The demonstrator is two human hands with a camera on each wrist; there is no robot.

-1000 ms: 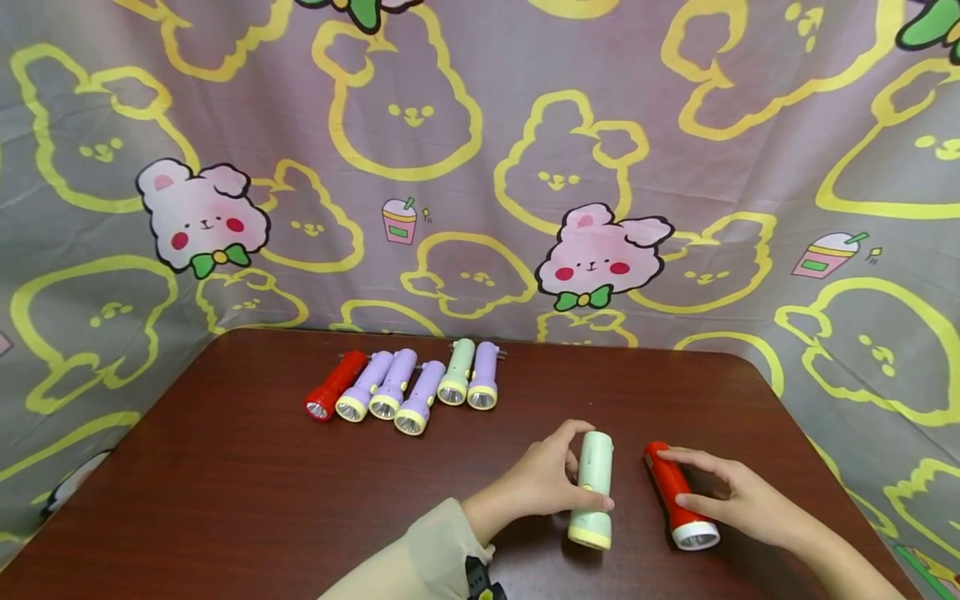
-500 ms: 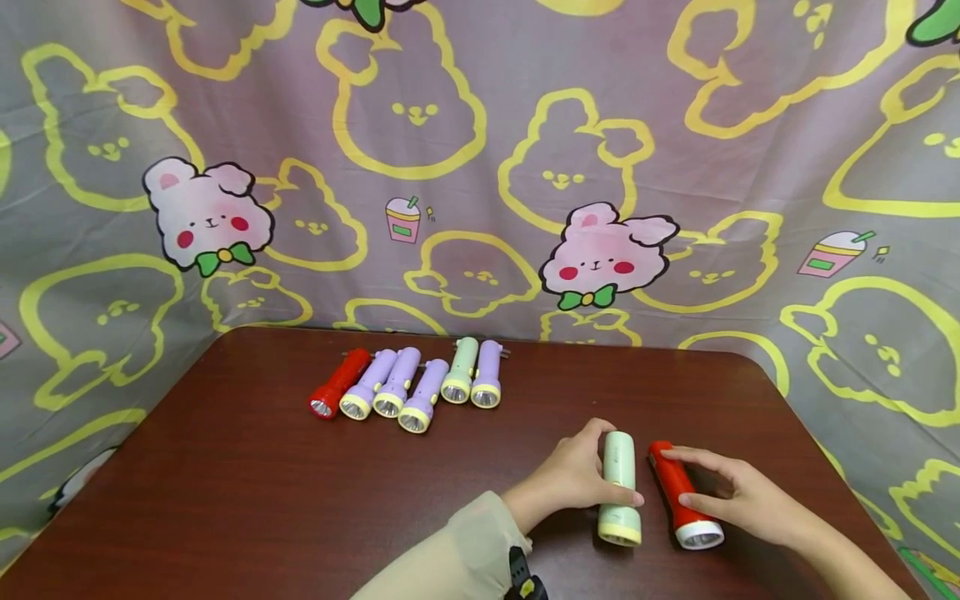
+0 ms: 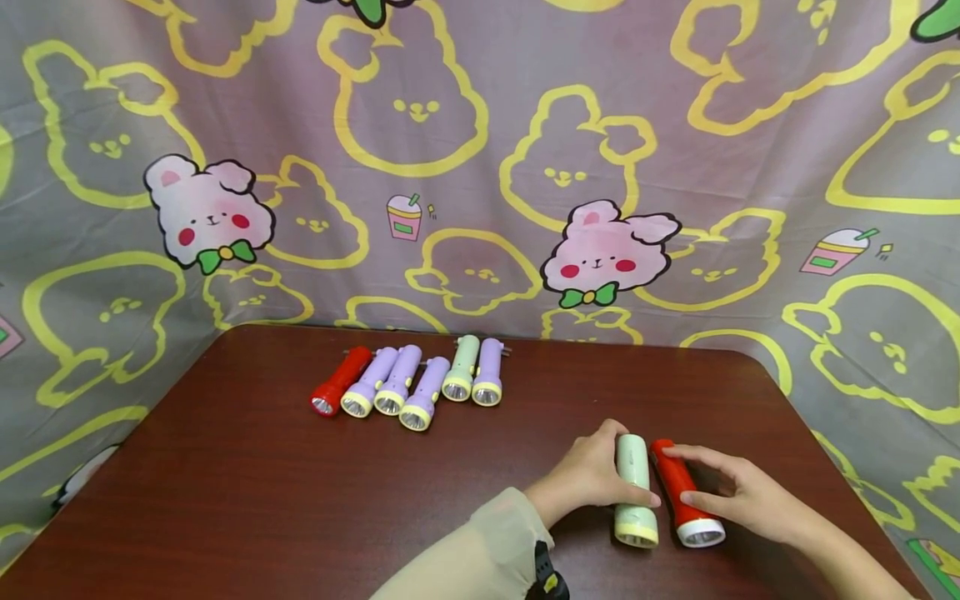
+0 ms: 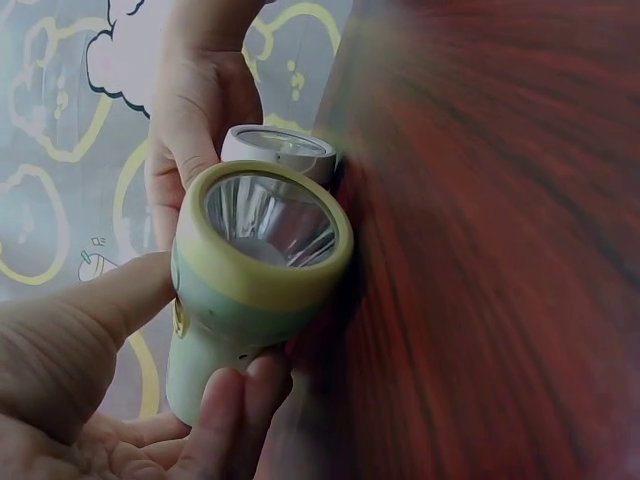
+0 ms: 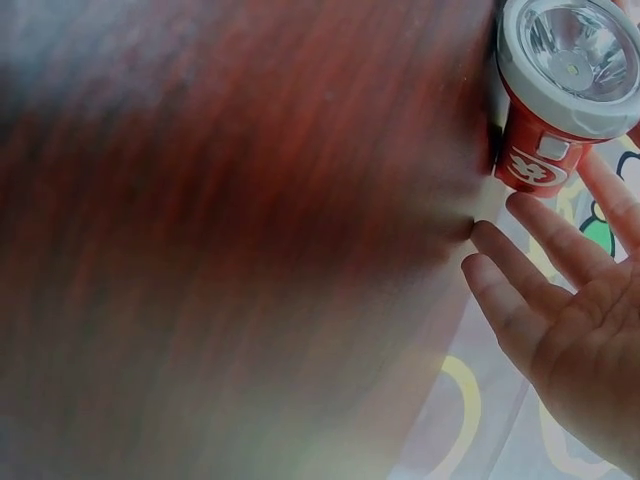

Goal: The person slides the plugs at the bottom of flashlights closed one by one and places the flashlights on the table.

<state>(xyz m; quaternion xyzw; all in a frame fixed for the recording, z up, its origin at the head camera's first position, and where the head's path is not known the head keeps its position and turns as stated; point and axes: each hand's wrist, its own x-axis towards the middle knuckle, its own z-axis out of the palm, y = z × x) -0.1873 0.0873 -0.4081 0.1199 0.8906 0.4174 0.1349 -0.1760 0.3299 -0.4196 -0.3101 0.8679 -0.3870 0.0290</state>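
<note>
My left hand [image 3: 585, 473] grips a pale green flashlight [image 3: 636, 527] with a yellow lens rim, thumb across its near side. In the left wrist view the lens of this flashlight [image 4: 270, 225] faces the camera, and its head is close beside the table surface. Just to its right lies a red flashlight [image 3: 677, 487] with a white rim, lens toward me. My right hand [image 3: 750, 496] touches it with thumb and index finger. In the right wrist view the other fingers [image 5: 510, 300] are extended and spread below the red flashlight's base.
At the back left of the brown table [image 3: 262, 500] several flashlights lie in a row: a red flashlight [image 3: 341, 382], purple ones such as this purple flashlight [image 3: 426, 392], and a pale green flashlight [image 3: 461, 367]. A patterned curtain [image 3: 465, 167] hangs behind the table.
My left hand has moved right with the green flashlight, narrowing the gap to the red one. The right hand and red flashlight stay nearly in place. The back row is unchanged.
</note>
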